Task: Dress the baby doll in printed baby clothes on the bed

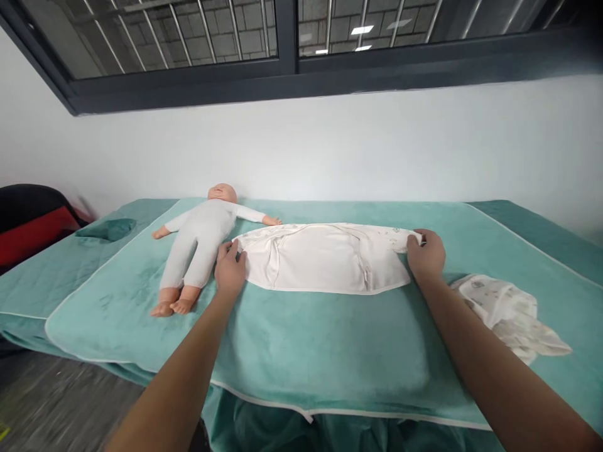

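Observation:
A white baby shirt (320, 258) with a small print lies spread out on the green bed cover, its sleeves stretched to both sides. My left hand (230, 269) pinches the end of its left sleeve, close to the doll. With closed fingers my right hand (426, 252) grips the end of the right sleeve. Left of the shirt, a baby doll (200, 242) in a white body lies on its back, arms out and feet towards me. To the right, partly behind my right forearm, is a crumpled white printed garment (506, 311).
The green cover (330, 351) has white piping and hangs over the near edge. A white wall (353, 150) and a dark window frame (188, 85) rise behind. At far left stands a red and black object (35, 229).

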`<state>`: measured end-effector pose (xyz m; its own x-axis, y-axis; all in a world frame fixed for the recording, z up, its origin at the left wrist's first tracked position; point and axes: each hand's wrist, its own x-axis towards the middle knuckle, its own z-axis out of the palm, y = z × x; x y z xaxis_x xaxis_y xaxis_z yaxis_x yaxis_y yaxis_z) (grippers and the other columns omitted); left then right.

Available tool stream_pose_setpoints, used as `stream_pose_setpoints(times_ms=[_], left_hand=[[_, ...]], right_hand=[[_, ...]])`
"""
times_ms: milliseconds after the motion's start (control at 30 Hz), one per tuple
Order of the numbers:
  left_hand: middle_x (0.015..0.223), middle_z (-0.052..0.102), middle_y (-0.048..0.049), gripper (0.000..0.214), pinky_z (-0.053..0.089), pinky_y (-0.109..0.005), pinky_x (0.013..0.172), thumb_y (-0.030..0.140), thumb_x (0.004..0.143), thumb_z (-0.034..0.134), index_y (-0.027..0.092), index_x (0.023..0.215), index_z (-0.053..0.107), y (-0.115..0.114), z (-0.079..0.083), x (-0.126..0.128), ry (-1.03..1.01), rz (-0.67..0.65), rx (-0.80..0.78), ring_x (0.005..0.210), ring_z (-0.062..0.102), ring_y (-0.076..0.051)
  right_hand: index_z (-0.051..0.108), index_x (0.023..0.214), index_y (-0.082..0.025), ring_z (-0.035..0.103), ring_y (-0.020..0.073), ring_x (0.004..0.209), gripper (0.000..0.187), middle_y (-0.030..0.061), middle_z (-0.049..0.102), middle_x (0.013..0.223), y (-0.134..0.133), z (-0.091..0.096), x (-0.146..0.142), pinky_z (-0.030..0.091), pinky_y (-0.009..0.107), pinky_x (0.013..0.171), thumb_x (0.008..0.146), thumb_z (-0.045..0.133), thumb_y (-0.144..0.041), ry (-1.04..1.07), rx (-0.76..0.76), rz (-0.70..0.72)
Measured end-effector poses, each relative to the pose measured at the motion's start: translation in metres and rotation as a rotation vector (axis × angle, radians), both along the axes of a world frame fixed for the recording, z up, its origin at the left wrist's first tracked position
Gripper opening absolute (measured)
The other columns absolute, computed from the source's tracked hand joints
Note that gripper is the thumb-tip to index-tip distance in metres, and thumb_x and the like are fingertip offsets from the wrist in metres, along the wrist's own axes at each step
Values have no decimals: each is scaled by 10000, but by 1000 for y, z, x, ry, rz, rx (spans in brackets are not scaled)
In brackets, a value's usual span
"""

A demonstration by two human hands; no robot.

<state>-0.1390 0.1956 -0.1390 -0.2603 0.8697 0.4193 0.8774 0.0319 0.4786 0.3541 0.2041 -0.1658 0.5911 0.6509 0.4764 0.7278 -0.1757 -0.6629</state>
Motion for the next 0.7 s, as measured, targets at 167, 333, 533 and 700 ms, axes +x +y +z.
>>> stream_pose_setpoints(times_ms=[167,333,533,700], left_hand=[[1529,400,-178,599,423,-435,1097,330,927,476,111,1482,426,-2,1,5,47,50,26,1370,447,-325],[1455,540,-115,426,359,-463,1117,313,963,421,191,1341,575,-9,7,14,192,-62,32,1378,438,-293],[1152,697,-103,329,407,-454,998,301,973,384,204,998,697,-12,9,18,235,-57,-37,1169,562,-291],[1119,646,-154,368,443,-458,909,342,985,358,171,1024,681,-13,4,16,251,97,7,1111,563,-329]], right_hand=[[636,1235,-159,533,290,1096,468,168,556,1232,-4,2,-9,410,452,1001,833,491,-349,-106,65,30],[663,1169,-157,515,298,1182,405,156,618,1209,-6,2,-18,388,445,1046,868,462,-337,-245,48,168],[696,1096,-193,611,271,1041,373,114,703,1137,-7,3,-18,460,411,942,902,412,-338,-217,-136,218],[682,1109,-164,604,290,1094,383,130,704,1136,-18,24,-37,423,444,1002,927,371,-294,-314,34,205]])
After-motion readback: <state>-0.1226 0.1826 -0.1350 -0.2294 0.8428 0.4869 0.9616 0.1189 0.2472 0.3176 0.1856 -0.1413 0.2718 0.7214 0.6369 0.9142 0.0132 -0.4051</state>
